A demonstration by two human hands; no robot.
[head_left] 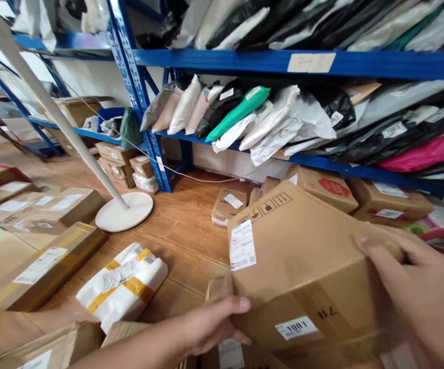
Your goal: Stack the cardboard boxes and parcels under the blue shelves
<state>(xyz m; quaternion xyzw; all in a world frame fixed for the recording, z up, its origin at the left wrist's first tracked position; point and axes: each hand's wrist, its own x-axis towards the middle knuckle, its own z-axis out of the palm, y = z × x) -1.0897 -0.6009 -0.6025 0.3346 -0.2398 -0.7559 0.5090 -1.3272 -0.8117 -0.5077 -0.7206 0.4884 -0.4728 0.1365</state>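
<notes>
A large brown cardboard box [302, 261] with a white shipping label and a small "1001" sticker is held tilted in front of me. My left hand [214, 325] grips its lower left edge, thumb on top. My right hand [417, 292] is wrapped over its right corner, fingers curled on the top face. Both hands are closed on the box.
Blue metal shelving [245, 59] holds many plastic mailer bags. Cardboard boxes [53, 210] lie on the wooden floor at left, and a white parcel with yellow tape [124, 284] lies near my left arm. A white stand's round base [124, 211] stands on the floor.
</notes>
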